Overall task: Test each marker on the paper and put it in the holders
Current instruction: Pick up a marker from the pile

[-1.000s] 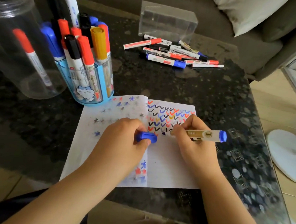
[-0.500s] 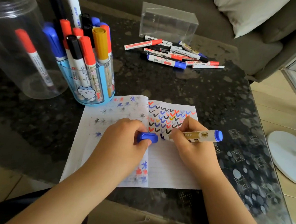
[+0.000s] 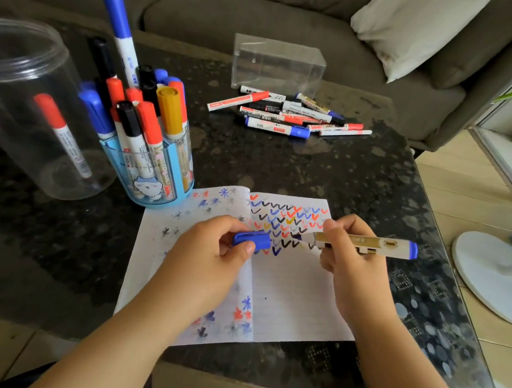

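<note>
An open notebook [image 3: 291,296] lies on the dark table, its right page covered with rows of coloured check marks. My right hand [image 3: 352,258] grips an uncapped blue marker [image 3: 376,246], held level just above the page with its tip pointing left. My left hand [image 3: 213,251] pinches the marker's blue cap [image 3: 252,239], a short gap from the tip. A blue holder [image 3: 149,170] packed with several markers stands at the left. Beside it, a clear round jar [image 3: 30,116] has one red marker inside. A pile of loose markers [image 3: 288,115] lies further back.
A clear plastic box [image 3: 278,64] stands behind the loose markers. A grey sofa [image 3: 258,13] with a white cushion [image 3: 414,27] runs along the back. The table edge drops off at the right to a wooden floor with a white round object [image 3: 494,271].
My right hand has lifted the marker off the page and turned it level, tip toward the cap. My left hand with the cap has stayed nearly still.
</note>
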A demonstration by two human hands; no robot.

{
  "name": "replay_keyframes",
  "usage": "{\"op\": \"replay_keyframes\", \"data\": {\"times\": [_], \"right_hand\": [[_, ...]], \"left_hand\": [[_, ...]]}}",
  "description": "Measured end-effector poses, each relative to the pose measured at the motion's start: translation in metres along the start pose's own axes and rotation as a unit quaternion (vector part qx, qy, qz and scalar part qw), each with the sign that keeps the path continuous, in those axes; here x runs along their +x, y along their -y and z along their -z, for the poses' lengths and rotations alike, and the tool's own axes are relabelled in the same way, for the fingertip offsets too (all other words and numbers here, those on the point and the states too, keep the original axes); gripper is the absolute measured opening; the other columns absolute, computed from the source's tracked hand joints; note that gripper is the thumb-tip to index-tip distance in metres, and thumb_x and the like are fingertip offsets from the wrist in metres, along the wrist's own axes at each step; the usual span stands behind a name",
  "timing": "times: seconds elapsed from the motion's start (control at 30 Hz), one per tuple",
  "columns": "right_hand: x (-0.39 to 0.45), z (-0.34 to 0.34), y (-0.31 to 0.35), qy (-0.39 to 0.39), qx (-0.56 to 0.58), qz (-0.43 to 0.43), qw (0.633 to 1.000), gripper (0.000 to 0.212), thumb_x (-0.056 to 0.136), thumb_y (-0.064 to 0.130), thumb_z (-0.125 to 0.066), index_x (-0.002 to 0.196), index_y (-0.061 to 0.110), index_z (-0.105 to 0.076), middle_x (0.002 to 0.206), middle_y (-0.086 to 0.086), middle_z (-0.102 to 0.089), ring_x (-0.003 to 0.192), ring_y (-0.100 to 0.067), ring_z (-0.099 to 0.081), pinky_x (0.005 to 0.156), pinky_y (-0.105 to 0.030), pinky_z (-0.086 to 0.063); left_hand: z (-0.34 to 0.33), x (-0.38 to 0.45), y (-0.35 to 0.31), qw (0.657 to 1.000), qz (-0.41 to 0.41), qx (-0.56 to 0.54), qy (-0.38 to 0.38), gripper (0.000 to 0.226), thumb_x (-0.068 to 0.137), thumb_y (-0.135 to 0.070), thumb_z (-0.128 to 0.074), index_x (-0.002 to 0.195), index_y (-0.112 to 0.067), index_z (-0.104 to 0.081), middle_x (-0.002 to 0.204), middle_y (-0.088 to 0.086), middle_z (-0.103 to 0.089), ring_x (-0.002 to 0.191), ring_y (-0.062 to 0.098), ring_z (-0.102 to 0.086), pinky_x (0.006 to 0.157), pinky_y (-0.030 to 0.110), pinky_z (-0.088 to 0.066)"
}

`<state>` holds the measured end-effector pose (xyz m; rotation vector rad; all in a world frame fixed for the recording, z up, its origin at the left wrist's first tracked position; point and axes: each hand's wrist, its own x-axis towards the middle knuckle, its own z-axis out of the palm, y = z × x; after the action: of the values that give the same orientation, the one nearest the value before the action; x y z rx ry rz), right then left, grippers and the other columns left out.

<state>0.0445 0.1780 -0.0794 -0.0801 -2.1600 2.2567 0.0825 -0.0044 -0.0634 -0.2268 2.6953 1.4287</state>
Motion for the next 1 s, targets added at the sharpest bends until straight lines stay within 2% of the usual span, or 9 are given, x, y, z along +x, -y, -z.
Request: {"op": "replay_keyframes", "data": {"times": [0.07,0.13,0.33,0.57,0.67,0.73,0.87,0.93,1.0], "right_hand": [[-0.007,0.000,0.012,0.013,0.069,-0.004,0.998,0.027,0.079,0.019,-0.067,0.058,0.021,-0.050,0.050,0.002,-0.037,0.043,-0.007,-0.026,0.047,-0.021,-0.020],[-0.013,-0.003,0.025,0.030,0.096,0.009,0.995,0.025,0.079,0.017,-0.061,0.057,0.020,-0.050,0.048,0.003,-0.036,0.043,-0.008,-0.026,0.049,-0.027,-0.017],[-0.024,-0.011,0.044,0.034,0.064,0.021,0.997,0.027,0.077,0.018,-0.054,0.051,0.022,-0.046,0.044,0.006,-0.035,0.042,-0.009,-0.026,0.045,-0.025,-0.019],[-0.030,-0.022,0.047,0.067,-0.003,0.001,0.998,0.023,0.072,0.018,-0.058,0.051,0.019,-0.046,0.049,-0.003,-0.036,0.044,-0.010,-0.029,0.044,-0.022,-0.026],[-0.032,-0.027,0.045,0.087,-0.025,-0.006,0.996,0.024,0.064,0.031,-0.065,0.051,0.020,-0.048,0.051,-0.006,-0.039,0.046,-0.011,-0.031,0.045,-0.025,-0.025],[-0.033,-0.027,0.045,0.108,-0.040,-0.010,0.993,0.024,0.062,0.037,-0.067,0.052,0.020,-0.053,0.052,-0.007,-0.043,0.046,-0.011,-0.034,0.046,-0.024,-0.027],[-0.038,-0.023,0.050,0.166,-0.085,-0.023,0.982,0.015,0.070,0.032,-0.068,0.061,0.020,-0.067,0.049,0.001,-0.054,0.045,-0.008,-0.045,0.044,-0.017,-0.034],[-0.042,-0.020,0.052,0.146,-0.068,-0.026,0.987,0.025,0.072,0.038,-0.061,0.067,0.014,-0.069,0.047,0.003,-0.050,0.044,-0.007,-0.042,0.043,-0.016,-0.031],[-0.042,-0.014,0.052,0.084,-0.024,-0.029,0.996,0.038,0.075,0.041,-0.055,0.068,0.006,-0.067,0.045,0.004,-0.035,0.044,-0.010,-0.028,0.046,-0.023,-0.020]], "left_hand": [[0.004,0.000,-0.002,0.997,0.011,-0.078,0.017,0.013,0.088,-0.025,-0.060,0.096,-0.035,-0.062,0.087,-0.018,-0.068,0.083,-0.002,-0.063,0.075,0.015,-0.047],[0.006,-0.001,-0.005,0.989,0.020,-0.141,0.026,0.015,0.088,-0.020,-0.061,0.092,-0.034,-0.064,0.084,-0.018,-0.070,0.080,-0.004,-0.065,0.082,0.023,-0.051],[0.012,-0.010,-0.012,0.976,0.005,-0.212,0.052,0.019,0.086,-0.012,-0.062,0.093,-0.029,-0.067,0.086,-0.014,-0.072,0.083,0.004,-0.067,0.091,0.035,-0.050],[0.018,-0.018,-0.015,0.978,-0.011,-0.192,0.086,0.020,0.085,-0.010,-0.064,0.094,-0.028,-0.067,0.087,-0.013,-0.073,0.084,0.006,-0.068,0.092,0.038,-0.051],[0.021,-0.020,-0.016,0.979,-0.023,-0.169,0.108,0.020,0.085,-0.011,-0.064,0.096,-0.028,-0.067,0.086,-0.011,-0.073,0.083,0.007,-0.068,0.092,0.039,-0.050],[0.024,-0.021,-0.015,0.981,-0.034,-0.147,0.120,0.019,0.085,-0.016,-0.064,0.095,-0.032,-0.067,0.083,-0.013,-0.072,0.082,0.006,-0.068,0.091,0.038,-0.051],[0.026,-0.024,-0.011,0.986,-0.058,-0.054,0.149,0.008,0.087,-0.035,-0.059,0.090,-0.038,-0.065,0.075,-0.020,-0.066,0.078,0.004,-0.063,0.082,0.031,-0.053],[0.027,-0.026,-0.010,0.983,-0.068,-0.043,0.162,0.008,0.087,-0.038,-0.058,0.092,-0.036,-0.065,0.069,-0.023,-0.063,0.073,0.005,-0.061,0.077,0.031,-0.053],[0.029,-0.027,-0.010,0.981,-0.080,-0.039,0.173,0.011,0.087,-0.040,-0.057,0.095,-0.036,-0.064,0.067,-0.028,-0.060,0.069,0.002,-0.059,0.072,0.026,-0.052]]}}
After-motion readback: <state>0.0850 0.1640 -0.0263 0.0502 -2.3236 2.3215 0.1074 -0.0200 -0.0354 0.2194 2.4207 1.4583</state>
